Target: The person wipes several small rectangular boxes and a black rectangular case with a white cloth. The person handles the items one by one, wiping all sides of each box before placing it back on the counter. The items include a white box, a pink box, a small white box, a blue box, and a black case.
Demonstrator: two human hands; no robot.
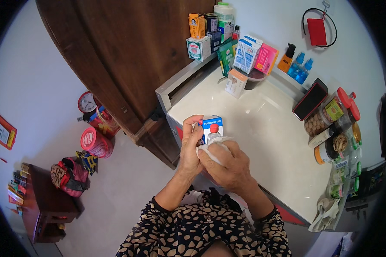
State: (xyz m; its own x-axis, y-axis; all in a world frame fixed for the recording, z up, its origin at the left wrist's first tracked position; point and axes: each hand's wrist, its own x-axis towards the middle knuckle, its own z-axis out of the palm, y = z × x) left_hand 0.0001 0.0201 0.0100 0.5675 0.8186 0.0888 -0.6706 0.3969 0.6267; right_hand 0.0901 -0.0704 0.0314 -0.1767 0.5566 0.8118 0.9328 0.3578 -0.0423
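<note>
Over the near left edge of the white counter, my left hand (190, 147) is closed round a small blue and white box (207, 122), gripping it by its left side. A clear bottle shape with a red cap (214, 128) shows against the box's front; whether it is a real bottle or a printed picture I cannot tell. My right hand (230, 166) is closed on a crumpled white cloth (206, 150), pressed against the lower part of the box. The fingers and cloth hide the box's bottom.
Beyond my hands, the counter (261, 128) holds a peach-white box (236, 83) beside a dark bowl (255, 79) of packets. A phone (311, 99), red-lidded jars (335, 107) and a rag (326, 214) line the right side. A wooden cabinet (116, 51) borders the left.
</note>
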